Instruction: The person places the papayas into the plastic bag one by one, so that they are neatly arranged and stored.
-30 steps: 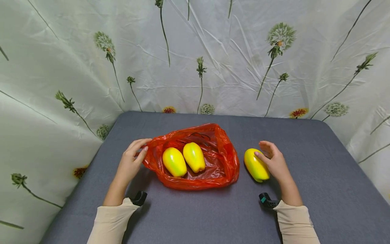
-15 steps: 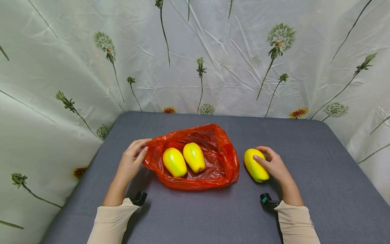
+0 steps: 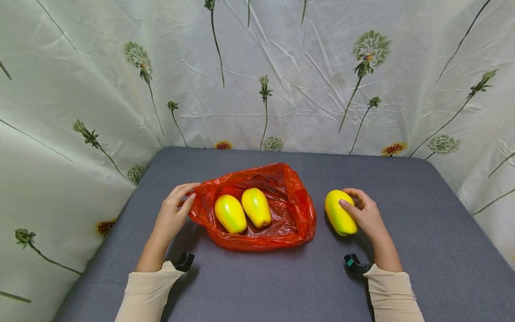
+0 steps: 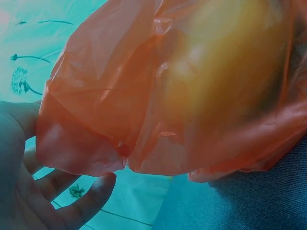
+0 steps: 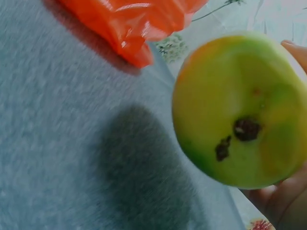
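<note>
A yellow papaya (image 3: 340,213) is held in my right hand (image 3: 368,218), thumb on its near face and fingers round its far side. In the right wrist view its greenish end (image 5: 225,105), with dark spots, hangs above the table, its shadow lying apart. My left hand (image 3: 172,213) holds the left edge of a red plastic bag (image 3: 297,210). In the left wrist view the bag's edge (image 4: 81,158) lies between the fingers, some partly hidden behind it. Inside the open bag lie two more papayas, a left one (image 3: 230,214) and a right one (image 3: 256,208).
A grey cloth-covered table (image 3: 257,286) carries everything. Behind and to the sides hangs a pale curtain (image 3: 297,89) printed with dandelions. A black wrist strap mount (image 3: 184,261) sits on the left wrist, and another mount (image 3: 356,264) on the right.
My right hand has closed round the papaya and raised it slightly off the table, shifting it a little away from me. The left hand, the bag and the papayas inside it have stayed put.
</note>
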`<state>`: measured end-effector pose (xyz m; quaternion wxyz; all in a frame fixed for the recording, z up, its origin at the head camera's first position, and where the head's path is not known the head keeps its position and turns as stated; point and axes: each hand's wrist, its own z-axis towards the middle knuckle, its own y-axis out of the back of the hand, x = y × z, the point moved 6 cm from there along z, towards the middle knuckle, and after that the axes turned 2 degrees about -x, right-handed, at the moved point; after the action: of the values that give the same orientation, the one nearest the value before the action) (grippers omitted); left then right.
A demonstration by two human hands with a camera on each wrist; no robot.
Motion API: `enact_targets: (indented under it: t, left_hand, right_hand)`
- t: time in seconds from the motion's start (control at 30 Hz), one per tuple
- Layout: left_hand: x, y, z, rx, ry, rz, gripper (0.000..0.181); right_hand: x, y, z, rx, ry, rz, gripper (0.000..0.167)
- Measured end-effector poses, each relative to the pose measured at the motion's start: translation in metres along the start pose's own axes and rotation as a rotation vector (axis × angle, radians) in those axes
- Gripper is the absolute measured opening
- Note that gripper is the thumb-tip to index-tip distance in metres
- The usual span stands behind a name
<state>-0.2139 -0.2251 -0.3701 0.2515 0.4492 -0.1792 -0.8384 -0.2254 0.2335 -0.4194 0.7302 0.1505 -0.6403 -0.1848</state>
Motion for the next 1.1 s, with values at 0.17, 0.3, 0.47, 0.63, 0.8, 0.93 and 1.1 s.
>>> enact_targets:
  t: [0.17, 0.3, 0.47, 0.63, 0.8, 0.93, 1.1]
  left_hand:
    - [0.0, 0.0, 0.0, 0.0, 0.02, 0.0, 0.028]
    - [-0.011, 0.001, 0.001, -0.009, 0.017, -0.006, 0.028]
    - [-0.036, 0.006, 0.002, -0.009, 0.012, -0.001, 0.026]
    - [-0.043, 0.007, 0.001, -0.005, 0.016, 0.001, 0.025]
    - [-0.036, 0.006, 0.001, -0.007, 0.019, 0.001, 0.026]
    - [-0.015, 0.002, 0.0, -0.003, 0.02, 0.003, 0.028]
    - [-0.001, -0.001, -0.001, 0.005, 0.008, 0.004, 0.028]
  right_hand:
    - [0.014, 0.005, -0.002, -0.058, 0.044, 0.02, 0.047]
    - [0.028, 0.007, -0.003, -0.095, 0.114, 0.078, 0.043]
    - [0.047, 0.007, -0.005, -0.117, 0.177, 0.141, 0.04]
    - [0.065, 0.004, -0.008, -0.124, 0.208, 0.155, 0.04]
    - [0.082, -0.004, -0.01, -0.101, 0.254, 0.193, 0.039]
    - [0.095, -0.014, -0.011, -0.064, 0.303, 0.246, 0.04]
    - [0.11, -0.031, -0.01, -0.007, 0.331, 0.266, 0.043]
